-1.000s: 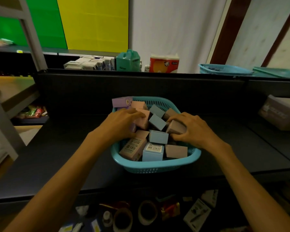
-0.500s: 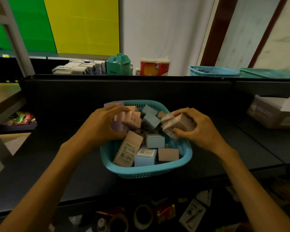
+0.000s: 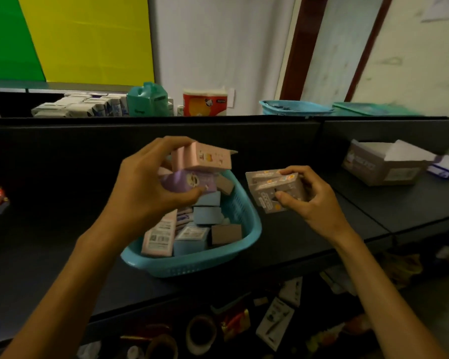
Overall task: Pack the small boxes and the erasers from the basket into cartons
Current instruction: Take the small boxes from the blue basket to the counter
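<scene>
Your left hand [image 3: 143,187] grips a pink box [image 3: 202,157] stacked on a purple box [image 3: 189,181] above the basket [image 3: 244,216], long axes running left-right. Your right hand [image 3: 314,200] pinches two brown boxes [image 3: 272,189] just right of the basket, tilted. The open carton [image 3: 381,164] sits far right on the shelf [image 3: 296,237].

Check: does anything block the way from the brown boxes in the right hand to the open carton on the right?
Nothing visible does. The right hand holds the brown boxes above bare shelf; the carton stands open farther right.
</scene>
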The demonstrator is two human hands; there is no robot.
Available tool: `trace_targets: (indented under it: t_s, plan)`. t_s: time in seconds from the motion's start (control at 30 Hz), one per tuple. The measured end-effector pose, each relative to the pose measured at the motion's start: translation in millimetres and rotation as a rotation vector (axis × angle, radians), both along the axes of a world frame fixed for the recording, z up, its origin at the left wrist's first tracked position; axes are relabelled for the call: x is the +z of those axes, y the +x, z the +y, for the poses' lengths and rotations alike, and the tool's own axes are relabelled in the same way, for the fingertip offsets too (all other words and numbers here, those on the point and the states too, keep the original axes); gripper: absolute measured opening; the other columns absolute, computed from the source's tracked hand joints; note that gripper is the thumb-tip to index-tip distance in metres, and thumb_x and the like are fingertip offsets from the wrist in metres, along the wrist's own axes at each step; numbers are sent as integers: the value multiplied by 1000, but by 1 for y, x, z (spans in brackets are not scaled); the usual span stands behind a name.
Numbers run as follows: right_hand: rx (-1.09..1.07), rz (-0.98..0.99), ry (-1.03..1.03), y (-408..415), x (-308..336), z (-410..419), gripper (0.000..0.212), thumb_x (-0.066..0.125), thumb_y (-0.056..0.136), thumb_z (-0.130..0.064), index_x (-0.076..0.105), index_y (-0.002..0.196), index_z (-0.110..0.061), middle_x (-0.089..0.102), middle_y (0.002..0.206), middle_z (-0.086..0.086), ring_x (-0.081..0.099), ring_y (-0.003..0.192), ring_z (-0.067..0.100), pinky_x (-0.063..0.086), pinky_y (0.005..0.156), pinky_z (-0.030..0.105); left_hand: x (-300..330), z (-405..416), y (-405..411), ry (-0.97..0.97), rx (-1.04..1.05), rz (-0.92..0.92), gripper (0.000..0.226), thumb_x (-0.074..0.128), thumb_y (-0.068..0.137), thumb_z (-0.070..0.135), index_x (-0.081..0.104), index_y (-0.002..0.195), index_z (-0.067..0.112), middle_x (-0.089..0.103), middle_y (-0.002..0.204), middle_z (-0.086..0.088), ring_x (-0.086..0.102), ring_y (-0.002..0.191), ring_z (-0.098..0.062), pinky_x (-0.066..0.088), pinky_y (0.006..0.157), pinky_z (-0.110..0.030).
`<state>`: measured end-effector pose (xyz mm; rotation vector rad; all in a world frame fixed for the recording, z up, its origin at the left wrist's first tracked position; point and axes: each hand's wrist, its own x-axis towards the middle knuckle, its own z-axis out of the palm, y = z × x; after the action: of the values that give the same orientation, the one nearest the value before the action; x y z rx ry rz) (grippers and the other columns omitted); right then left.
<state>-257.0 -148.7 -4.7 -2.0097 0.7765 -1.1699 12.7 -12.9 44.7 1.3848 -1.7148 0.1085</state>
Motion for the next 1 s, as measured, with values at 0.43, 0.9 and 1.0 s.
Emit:
trace_targets:
  t_s: [0.43,0.9,1.0]
  plan:
    - [-227,-100,90,-195,-15,2,34,74,79,-18,59,108,-27,65,110,-9,65,99,10,55,75,25,-25,-75,-189,44,-208,21,67,80,65,26,45,121,37,49,113,20,53,95,9,41,73,0]
    - [-307,-155,148,-384,-33,-59,28,69,83,-20,57,108,-23,65,109,-3,66,95,9,55,67,22,-60,-152,-367,103,-222,59,68,79,66,21,42,120,39,47,118,19,54,104,-3,46,76,-9]
    - [-311,-168,175,-397,-41,-81,27,68,84,-22,56,108,-23,65,109,-2,67,93,7,54,66,20,-65,-174,-380,119,-204,49,69,80,66,19,41,120,39,48,119,17,53,107,-5,45,78,-12]
